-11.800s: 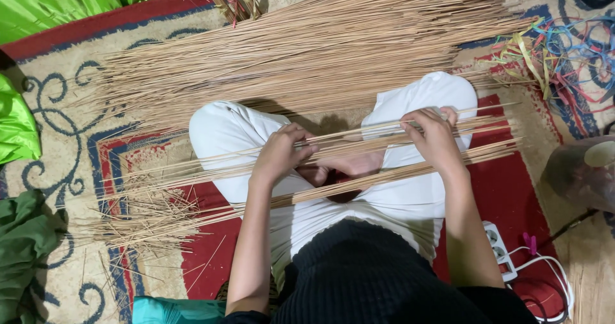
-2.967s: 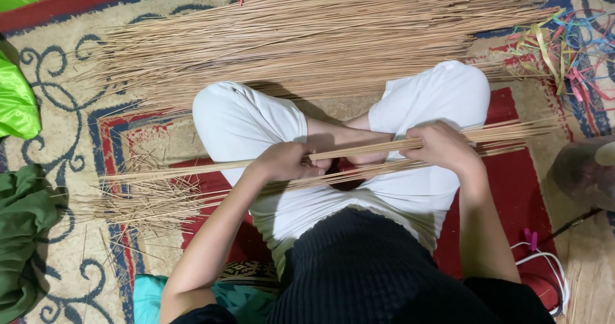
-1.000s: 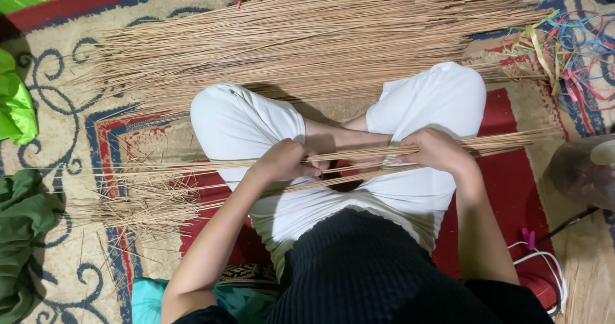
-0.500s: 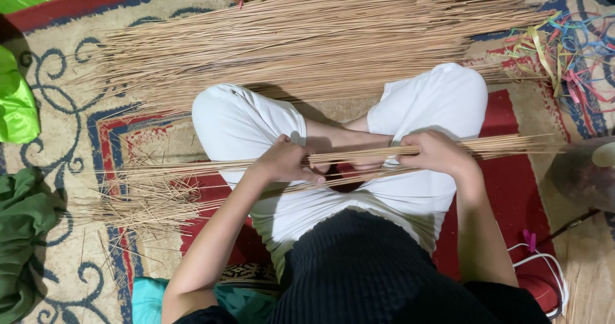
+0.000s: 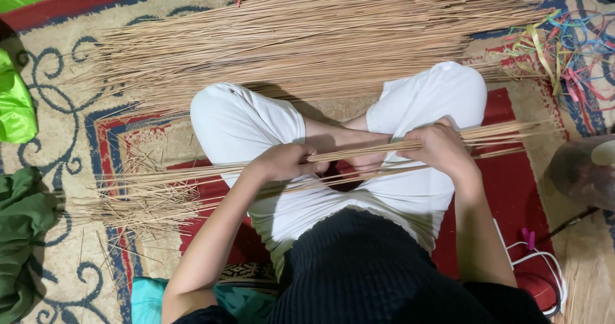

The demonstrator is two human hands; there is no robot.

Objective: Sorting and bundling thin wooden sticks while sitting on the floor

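Your left hand (image 5: pixel 282 162) is closed around a thin bundle of sticks (image 5: pixel 359 154) lying across your lap; your right hand (image 5: pixel 439 148) is clamped on the same bundle toward 3 o'clock. At 12 o'clock a large heap of sticks (image 5: pixel 320 36) lies on the patterned rug (image 5: pixel 57 125); coloured ribbons (image 5: pixel 570 42) lie at 2 o'clock.

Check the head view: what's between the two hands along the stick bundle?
Head view: between the left hand and right hand runs a bare span of the thin stick bundle, crossing above the person's bare feet.
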